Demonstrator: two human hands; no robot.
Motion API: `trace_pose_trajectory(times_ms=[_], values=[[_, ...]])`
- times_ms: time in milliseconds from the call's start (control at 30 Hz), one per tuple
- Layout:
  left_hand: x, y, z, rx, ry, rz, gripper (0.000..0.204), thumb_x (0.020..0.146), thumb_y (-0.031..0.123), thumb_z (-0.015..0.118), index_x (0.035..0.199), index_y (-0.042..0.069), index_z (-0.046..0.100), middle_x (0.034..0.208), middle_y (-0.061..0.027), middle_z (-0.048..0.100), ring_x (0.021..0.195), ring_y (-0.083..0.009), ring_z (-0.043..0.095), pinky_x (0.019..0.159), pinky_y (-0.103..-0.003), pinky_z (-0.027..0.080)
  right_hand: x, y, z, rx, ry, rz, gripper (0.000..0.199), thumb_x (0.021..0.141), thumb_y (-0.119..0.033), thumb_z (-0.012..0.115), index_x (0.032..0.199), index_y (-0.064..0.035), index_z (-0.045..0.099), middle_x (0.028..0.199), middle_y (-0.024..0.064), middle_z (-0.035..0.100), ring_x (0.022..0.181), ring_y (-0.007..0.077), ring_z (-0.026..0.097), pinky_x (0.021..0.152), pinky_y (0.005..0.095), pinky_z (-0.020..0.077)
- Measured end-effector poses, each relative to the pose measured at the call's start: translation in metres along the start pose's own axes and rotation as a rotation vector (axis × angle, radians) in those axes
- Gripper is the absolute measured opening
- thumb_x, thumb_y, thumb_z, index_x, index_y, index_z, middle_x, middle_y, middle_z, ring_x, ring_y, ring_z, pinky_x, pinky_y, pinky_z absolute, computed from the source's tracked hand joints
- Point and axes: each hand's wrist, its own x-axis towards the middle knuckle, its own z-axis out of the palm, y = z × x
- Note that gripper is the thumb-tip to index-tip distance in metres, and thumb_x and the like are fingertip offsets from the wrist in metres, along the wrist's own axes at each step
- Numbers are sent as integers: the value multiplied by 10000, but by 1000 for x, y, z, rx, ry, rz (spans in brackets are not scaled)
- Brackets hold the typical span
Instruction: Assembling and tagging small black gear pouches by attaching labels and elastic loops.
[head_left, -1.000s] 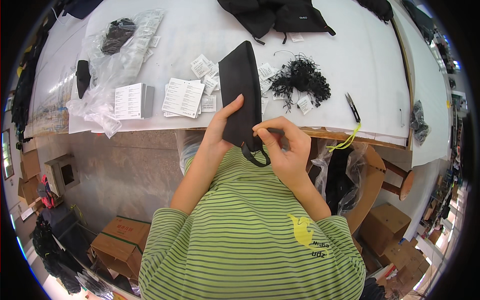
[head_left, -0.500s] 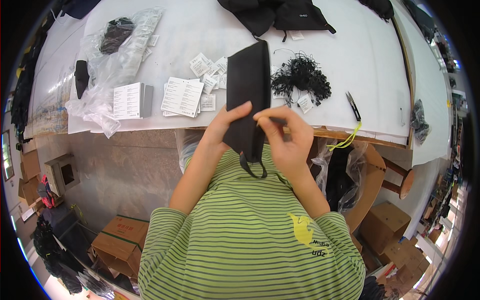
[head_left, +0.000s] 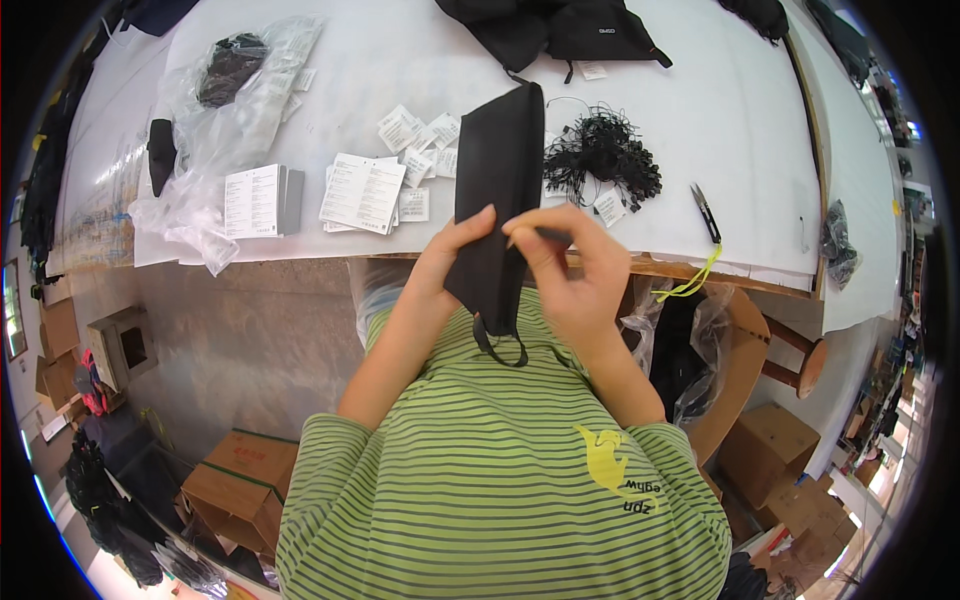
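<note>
Head view looks down on a person in a green striped shirt at the near edge of a white desk (head_left: pixel 300 90). Both hands are raised in front of the chest, around a flat black fabric pouch (head_left: pixel 497 190) that stands nearly upright, its far end over the desk edge and a short loop strap hanging from its near end.

The left hand (head_left: pixel 452 262) grips the pouch along its left edge, thumb laid across the front. The right hand (head_left: pixel 570 262) is closed in a pinch on a thin dark string piece (head_left: pixel 550 234) at the pouch's right edge, fingers curled; whether that piece is already threaded through the fabric cannot be told.

On the desk, a tangle of black string loops (head_left: pixel 603 160) lies just right of the pouch, with small white paper tags (head_left: pixel 415 135) scattered to the left and a small pair of snips (head_left: pixel 706 212) with a yellow cord farther right. Printed white leaflets (head_left: pixel 362 192) and a second stack (head_left: pixel 252 200) sit left, beside clear plastic bags (head_left: pixel 240 110). Black bags (head_left: pixel 560 30) are heaped at the far edge.

Judging by this, the pouch in hand is mid-way through getting its string fitted; no tag shows on it, and the piles of loops and tags suggest plenty remains.
</note>
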Motion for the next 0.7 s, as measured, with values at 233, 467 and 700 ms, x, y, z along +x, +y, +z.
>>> trace_pose_trajectory(times_ms=[233, 467, 700], values=[[29, -7, -34, -401, -177, -259, 269, 891, 252, 605, 1060, 44, 602, 924, -78, 662, 784, -170, 652, 680, -291, 541, -17, -4, 3, 67, -154, 26, 80, 788, -19, 680, 866, -34, 669, 761, 12, 637, 465, 56, 447, 429, 198, 313], [36, -13, -38, -429, -228, -183, 312, 932, 290, 541, 1109, 37, 582, 999, -119, 642, 929, -166, 637, 761, -311, 542, -16, -4, 1, 88, -186, 47, 67, 811, -56, 675, 872, -30, 664, 778, 33, 635, 562, 68, 511, 502, 191, 374], [35, -5, -14, -234, 71, 15, 335, 928, 223, 542, 1187, 11, 529, 1117, -100, 609, 1006, -199, 610, 845, -326, 517, -9, 14, -10, 98, -132, 117, 552, 816, -206, 710, 1289, -64, 463, 1161, 113, 542, 892, 162, 562, 756, 286, 457]])
